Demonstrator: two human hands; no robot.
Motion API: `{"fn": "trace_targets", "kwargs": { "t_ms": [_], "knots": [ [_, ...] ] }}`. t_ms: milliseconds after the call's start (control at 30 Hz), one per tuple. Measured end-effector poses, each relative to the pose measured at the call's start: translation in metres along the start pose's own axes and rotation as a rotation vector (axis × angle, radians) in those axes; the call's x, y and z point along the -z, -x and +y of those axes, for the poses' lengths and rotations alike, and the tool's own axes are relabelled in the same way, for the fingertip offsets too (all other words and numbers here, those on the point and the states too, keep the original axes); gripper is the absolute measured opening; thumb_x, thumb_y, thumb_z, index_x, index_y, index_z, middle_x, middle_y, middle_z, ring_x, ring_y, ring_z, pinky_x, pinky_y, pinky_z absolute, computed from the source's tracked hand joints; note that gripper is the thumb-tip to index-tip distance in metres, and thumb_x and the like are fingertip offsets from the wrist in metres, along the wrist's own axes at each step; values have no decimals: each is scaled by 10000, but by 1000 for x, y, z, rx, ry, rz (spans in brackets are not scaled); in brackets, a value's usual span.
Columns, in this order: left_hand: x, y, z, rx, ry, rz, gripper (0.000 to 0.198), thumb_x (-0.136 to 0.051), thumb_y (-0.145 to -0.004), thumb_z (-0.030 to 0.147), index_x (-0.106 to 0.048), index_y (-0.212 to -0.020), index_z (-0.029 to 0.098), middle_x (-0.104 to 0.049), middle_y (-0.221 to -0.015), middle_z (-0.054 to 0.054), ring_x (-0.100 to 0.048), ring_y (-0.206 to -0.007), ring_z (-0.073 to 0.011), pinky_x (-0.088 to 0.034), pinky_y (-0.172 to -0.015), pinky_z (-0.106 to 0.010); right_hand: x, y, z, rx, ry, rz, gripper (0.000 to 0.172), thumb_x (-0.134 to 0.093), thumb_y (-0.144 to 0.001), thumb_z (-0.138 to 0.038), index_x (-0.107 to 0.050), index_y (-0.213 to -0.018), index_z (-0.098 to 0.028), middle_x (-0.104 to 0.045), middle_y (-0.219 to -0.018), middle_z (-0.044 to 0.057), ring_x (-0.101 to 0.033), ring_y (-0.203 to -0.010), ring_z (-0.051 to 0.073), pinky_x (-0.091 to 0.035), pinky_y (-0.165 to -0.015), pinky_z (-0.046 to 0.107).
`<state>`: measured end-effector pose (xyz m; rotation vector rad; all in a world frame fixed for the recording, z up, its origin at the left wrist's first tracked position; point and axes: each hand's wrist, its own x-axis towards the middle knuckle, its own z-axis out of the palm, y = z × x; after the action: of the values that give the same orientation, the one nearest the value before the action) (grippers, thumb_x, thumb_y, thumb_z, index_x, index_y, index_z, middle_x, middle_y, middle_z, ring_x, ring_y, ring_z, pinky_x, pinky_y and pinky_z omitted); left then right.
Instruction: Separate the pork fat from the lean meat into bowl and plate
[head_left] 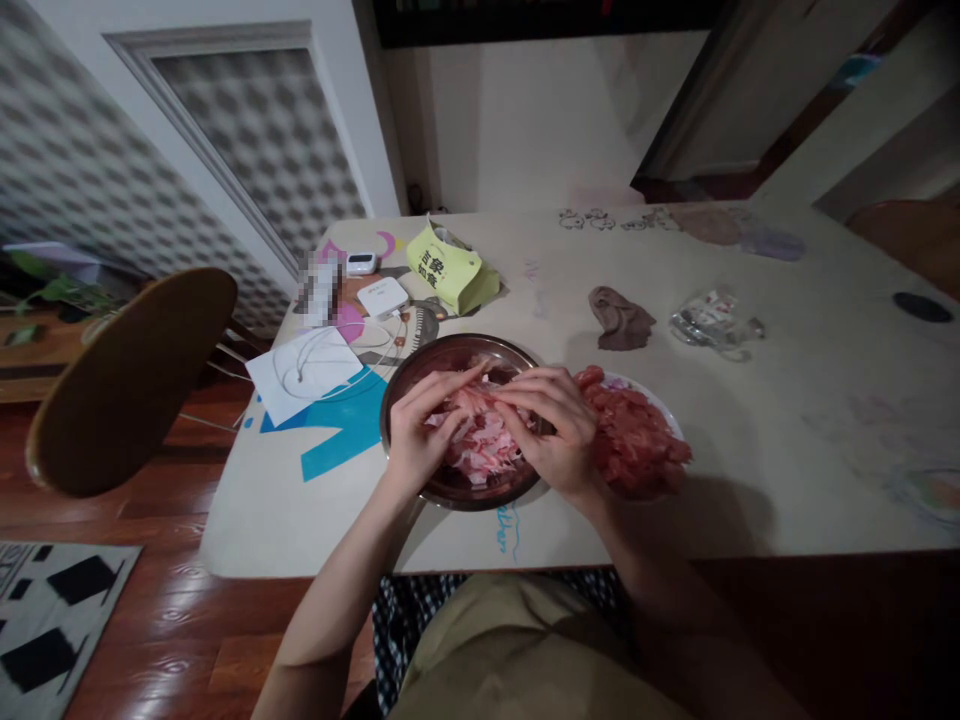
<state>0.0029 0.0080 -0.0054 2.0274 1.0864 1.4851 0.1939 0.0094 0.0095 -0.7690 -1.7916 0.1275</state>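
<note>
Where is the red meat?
In the head view, the red meat is heaped on a plate, right of the metal bowl and below the brown cloth, beside the right hand.

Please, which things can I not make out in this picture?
All in the head view:
Bottom of the metal bowl: hidden by pink pieces.
Full shape of what the left hand and right hand pinch: their fingers cover part.
Middle of the plate: covered by red meat.
Object on the table's left side: pixelated.
Brown curved thing: cut off by the right edge.
</note>
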Motion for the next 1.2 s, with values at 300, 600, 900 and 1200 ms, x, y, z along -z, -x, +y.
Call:
{"fn": "trace_targets", "kwargs": {
  "t_ms": [300,600,900,1200],
  "knots": [
    [-2,-1,0,92,131,-26,379,-740,-902,235,-694,-1277,269,-741,-1228,-70,-694,-1104,-198,-558,-978,-338,0,0,-3,-156,-82,22,168,-706,-889,-101,-724,-971,-246,-760,-883,5,-673,-864,167,-567,-820,380],
    [-1,0,4,30,14,26,389,-706,-927,216,-666,-1311,261,-738,-1210,-69,-692,-1074,-189,-560,-975,-348,5,1,1,-11,29,-37,288,-639,-869,-45,-732,-1019,-273,-748,-1024,21,-658,-1013,205,-556,-919,448],
    [2,0,4,-144,-3,7,318,-639,-961,208,-665,-1277,235,-724,-1170,-80,-667,-1084,-200,-549,-975,-369,5,0,0,-23,-7,-44,301,-597,-884,-70,-730,-1073,-265,-745,-1069,35,-648,-1035,215,-569,-920,464],
    [2,0,10,-201,-57,85,218,-605,-947,118,-713,-1105,223,-728,-1076,-56,-682,-1002,-184,-569,-891,-343,10,-1,-3,60,58,14,329,-675,-870,-135,-719,-1147,-306,-754,-1075,10,-665,-1032,208,-571,-927,452]
  ]
}}
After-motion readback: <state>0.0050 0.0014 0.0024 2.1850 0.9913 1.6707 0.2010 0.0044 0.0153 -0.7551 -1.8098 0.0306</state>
